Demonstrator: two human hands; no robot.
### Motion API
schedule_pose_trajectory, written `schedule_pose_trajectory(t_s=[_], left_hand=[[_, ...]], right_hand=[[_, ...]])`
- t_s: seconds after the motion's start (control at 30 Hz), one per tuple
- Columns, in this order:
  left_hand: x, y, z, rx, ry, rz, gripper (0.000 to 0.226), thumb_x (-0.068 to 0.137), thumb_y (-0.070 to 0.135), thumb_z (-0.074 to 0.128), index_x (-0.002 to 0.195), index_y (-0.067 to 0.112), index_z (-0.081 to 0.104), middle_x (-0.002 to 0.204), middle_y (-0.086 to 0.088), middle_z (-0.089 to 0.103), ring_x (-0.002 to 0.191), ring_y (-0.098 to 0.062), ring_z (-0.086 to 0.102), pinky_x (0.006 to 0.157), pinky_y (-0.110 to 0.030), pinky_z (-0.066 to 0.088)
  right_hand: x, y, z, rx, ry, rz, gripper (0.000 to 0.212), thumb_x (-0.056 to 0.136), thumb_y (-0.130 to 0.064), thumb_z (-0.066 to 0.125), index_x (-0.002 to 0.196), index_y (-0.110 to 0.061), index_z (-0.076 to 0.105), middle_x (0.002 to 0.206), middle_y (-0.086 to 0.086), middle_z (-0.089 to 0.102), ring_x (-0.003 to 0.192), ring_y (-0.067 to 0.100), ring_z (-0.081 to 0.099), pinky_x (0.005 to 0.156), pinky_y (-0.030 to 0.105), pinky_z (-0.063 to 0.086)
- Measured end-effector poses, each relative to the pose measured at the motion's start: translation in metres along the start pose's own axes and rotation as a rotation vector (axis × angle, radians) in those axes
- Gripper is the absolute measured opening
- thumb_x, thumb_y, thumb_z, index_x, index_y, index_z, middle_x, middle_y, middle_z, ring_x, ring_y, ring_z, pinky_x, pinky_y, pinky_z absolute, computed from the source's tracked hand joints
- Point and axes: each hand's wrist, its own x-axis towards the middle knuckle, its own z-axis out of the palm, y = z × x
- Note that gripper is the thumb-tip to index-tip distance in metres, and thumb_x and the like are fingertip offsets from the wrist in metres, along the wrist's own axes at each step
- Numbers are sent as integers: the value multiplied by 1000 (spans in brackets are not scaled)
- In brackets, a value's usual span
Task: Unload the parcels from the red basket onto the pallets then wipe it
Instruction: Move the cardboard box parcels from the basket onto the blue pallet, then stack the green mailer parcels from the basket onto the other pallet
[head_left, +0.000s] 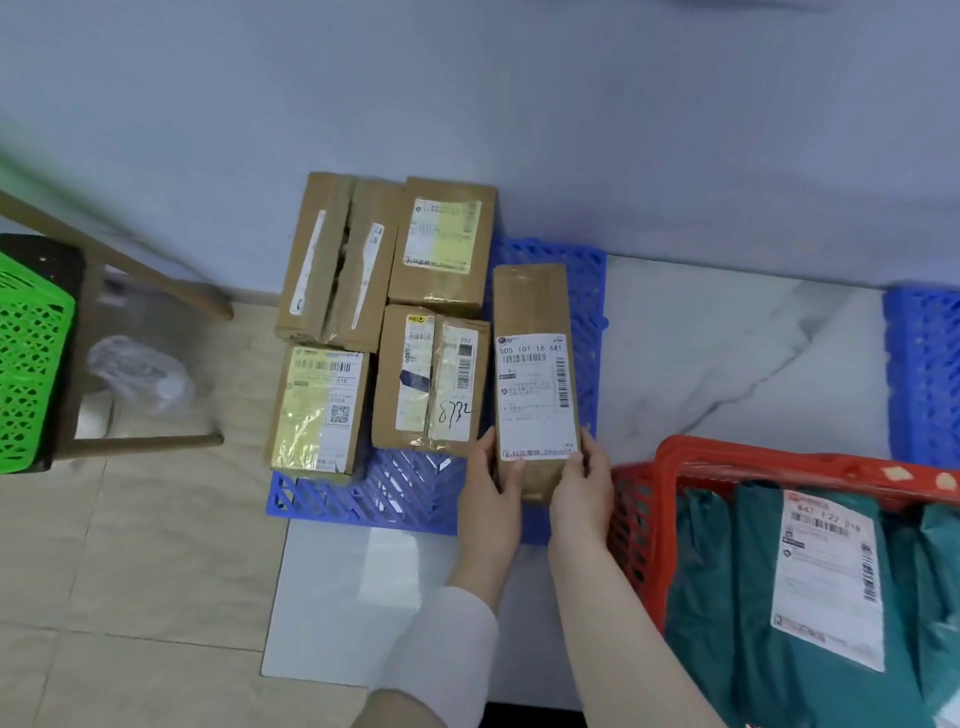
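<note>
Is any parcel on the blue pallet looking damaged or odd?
Yes. The far-left box on the blue pallet has its top flaps gaping along the middle seam. Nothing else stands out.

red basket | blue lattice pallet | teal, perhaps green, bags

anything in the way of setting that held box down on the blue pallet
Nothing visible. The left hand and right hand hold the long box at the bare right side of the blue pallet, beside four boxes.
</note>
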Motion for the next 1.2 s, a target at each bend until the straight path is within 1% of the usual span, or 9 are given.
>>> schedule_pose_trajectory(t_s=[0.17, 0.27, 0.33, 0.5, 0.7, 0.83, 0.97, 1.07, 1.2], left_hand=[[2, -23, 5, 44, 41, -193, 35, 90, 11, 55, 125, 8, 51, 118, -6, 62, 112, -21, 57, 100, -37, 44], [6, -26, 6, -53, 97, -307, 23, 91, 9, 54, 113, 5, 56, 117, -18, 61, 108, -28, 59, 97, -46, 46], [13, -22, 7, -168, 102, -342, 15, 92, 7, 50, 104, 6, 58, 108, -19, 64, 97, -28, 63, 90, -42, 51], [28, -11, 8, -275, 59, -376, 34, 96, 8, 45, 126, -7, 48, 117, -25, 61, 100, -27, 62, 67, -14, 53], [19, -12, 1, -229, -11, -379, 34, 95, 11, 48, 127, -2, 46, 121, -21, 59, 98, -25, 60, 83, -32, 51], [-8, -4, -14, -120, -5, -269, 27, 94, 14, 51, 119, 5, 52, 112, -12, 62, 92, -19, 62, 82, -30, 50], [-47, 23, -26, 73, 22, -87, 22, 91, 21, 54, 113, 17, 56, 107, -3, 65, 95, -12, 60, 93, -32, 47], [-82, 48, -28, 202, 37, 103, 25, 92, 20, 53, 116, 15, 56, 103, 1, 63, 96, -10, 57, 85, -21, 41], [-129, 72, -13, 377, 45, 381, 26, 90, 14, 54, 117, 10, 57, 110, -1, 62, 99, -8, 56, 84, -12, 36]], right_hand=[[11, 15, 7, 27, 74, 98, 36, 95, -8, 41, 130, -10, 50, 135, 8, 52, 124, 22, 48, 105, 33, 37], [16, 11, 15, 56, 80, 96, 36, 94, -8, 44, 129, -9, 51, 133, 7, 54, 122, 20, 49, 99, 27, 37], [20, 6, 21, 80, 78, 88, 35, 94, -8, 45, 128, -10, 52, 131, 5, 56, 120, 18, 51, 95, 23, 38], [32, -8, 29, 71, 79, 71, 32, 94, -11, 45, 124, -14, 57, 125, 1, 59, 115, 17, 54, 90, 22, 39], [35, -26, 33, 22, 4, 8, 39, 92, -12, 50, 132, -14, 49, 135, 4, 52, 122, 19, 49, 99, 27, 37], [-2, -38, 14, -9, -65, -79, 47, 92, -21, 52, 137, -17, 41, 142, 0, 43, 129, 16, 41, 100, 26, 33], [-69, -54, -35, -144, -169, -363, 41, 90, -18, 55, 130, -19, 48, 137, -4, 48, 127, 10, 40, 105, 23, 30], [-106, -62, -84, -246, -133, -552, 35, 87, -9, 56, 122, -12, 55, 134, 6, 51, 130, 21, 39, 110, 37, 28], [-124, -62, -152, -357, -68, -641, 33, 85, -8, 59, 118, -8, 58, 129, 8, 54, 126, 24, 42, 109, 35, 29]])
